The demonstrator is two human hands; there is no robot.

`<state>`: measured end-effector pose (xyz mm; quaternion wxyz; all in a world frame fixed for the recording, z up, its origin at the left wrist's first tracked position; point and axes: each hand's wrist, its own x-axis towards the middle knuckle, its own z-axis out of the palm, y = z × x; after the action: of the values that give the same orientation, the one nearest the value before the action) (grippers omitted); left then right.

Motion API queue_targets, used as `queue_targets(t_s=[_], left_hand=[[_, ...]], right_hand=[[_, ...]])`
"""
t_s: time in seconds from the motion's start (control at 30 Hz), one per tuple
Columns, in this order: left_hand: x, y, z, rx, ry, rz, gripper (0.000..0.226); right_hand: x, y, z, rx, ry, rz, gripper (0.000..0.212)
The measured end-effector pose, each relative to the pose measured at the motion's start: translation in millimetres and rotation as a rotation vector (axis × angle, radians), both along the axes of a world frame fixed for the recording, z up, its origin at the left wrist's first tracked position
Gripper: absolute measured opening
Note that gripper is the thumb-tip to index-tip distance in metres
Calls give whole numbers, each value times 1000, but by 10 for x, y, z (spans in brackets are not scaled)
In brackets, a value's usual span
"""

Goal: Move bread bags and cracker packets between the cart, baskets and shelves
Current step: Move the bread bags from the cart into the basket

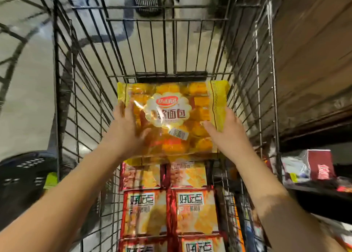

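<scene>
In the head view, a yellow bread bag (pixel 171 116) is held flat inside the wire cart (pixel 165 48). Its long axis is laid crosswise from one hand to the other, and its label is upright, with the top edge pointing beyond the fingertips. The left hand (pixel 124 127) is laid on the bag's left side, fingers straight and together (somewhat blurred). The right hand (pixel 227 132) is set at the right edge, thumb pressed on the face, fingers curled round the edge. Cracker packets (pixel 196 210) are seen in rows behind the wrists.

Likely a shop: wire cart (pixel 167 19), stocked shelf (pixel 323 196).
</scene>
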<state>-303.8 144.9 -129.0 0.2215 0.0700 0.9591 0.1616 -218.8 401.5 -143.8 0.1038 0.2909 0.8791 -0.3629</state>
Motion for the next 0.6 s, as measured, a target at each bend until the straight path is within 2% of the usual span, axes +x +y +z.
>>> queue_targets(t_s=[0.13, 0.23, 0.33, 0.5, 0.53, 0.6], left_hand=[[-36, -16, -92, 255, -10, 234, 110], [-55, -85, -152, 444, -171, 411, 102], [-44, -154, -204, 509, -283, 446, 87], [-3, -113, -84, 560, -263, 453, 41], [18, -120, -57, 563, -255, 468, 38], [72, -142, -1, 547, -249, 484, 45]], right_hand=[[-63, -17, -71, -166, 11, -131, 93], [-108, -17, -118, -204, -9, -191, 101], [-118, 4, -151, -253, -68, -208, 104], [-76, -7, -95, -324, -47, -234, 86], [-65, -13, -71, -333, -28, -239, 84], [-31, -24, -31, -346, 12, -251, 87]])
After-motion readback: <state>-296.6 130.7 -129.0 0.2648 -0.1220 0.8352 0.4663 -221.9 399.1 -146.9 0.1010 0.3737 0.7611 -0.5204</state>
